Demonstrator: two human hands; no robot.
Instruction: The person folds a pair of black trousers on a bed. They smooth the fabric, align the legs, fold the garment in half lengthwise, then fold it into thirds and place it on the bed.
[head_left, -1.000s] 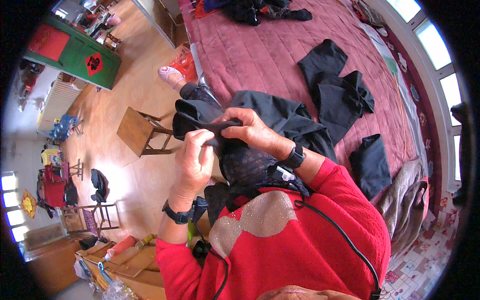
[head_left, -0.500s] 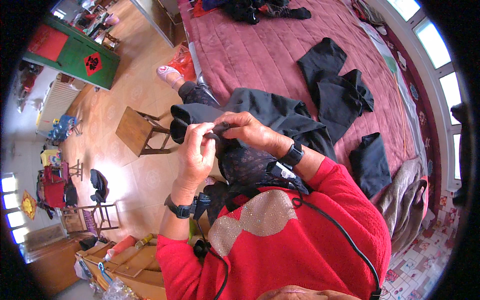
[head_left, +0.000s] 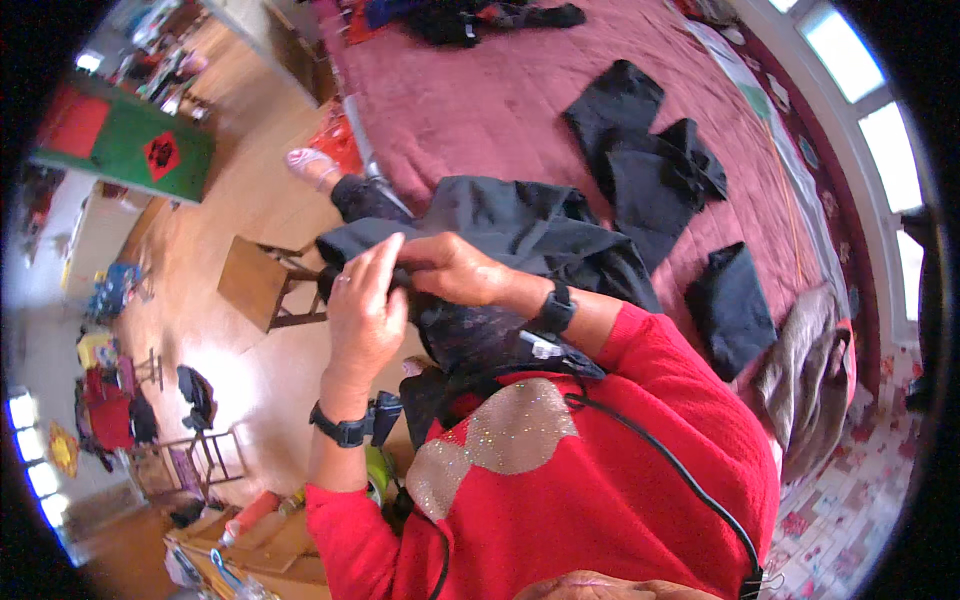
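A dark grey garment [head_left: 520,215] lies across my lap and over the bed's edge, its left end gathered up at my hands. My left hand [head_left: 362,310] is closed at that end, fingers fairly straight and pressed together, with dark cloth showing beside the thumb. Right beside it, my right hand [head_left: 458,270] grips the same bunched cloth, thumb and fingertips bent in. The fingertips of both hands nearly meet, and the cloth between them is mostly hidden. Whether there is anything small in the fingers, I cannot make out.
The bed with a pink quilted cover [head_left: 480,110] carries black clothes [head_left: 650,165], a folded dark cloth [head_left: 732,310] and a grey-brown garment [head_left: 795,380]. To the left stands a wooden stool [head_left: 255,282] on the tiled floor. A wooden table [head_left: 270,555] is at the lower left.
Both hands have shifted slightly left with the gathered cloth. My left fingers have straightened and now cover more of it. The whole view has also moved a little.
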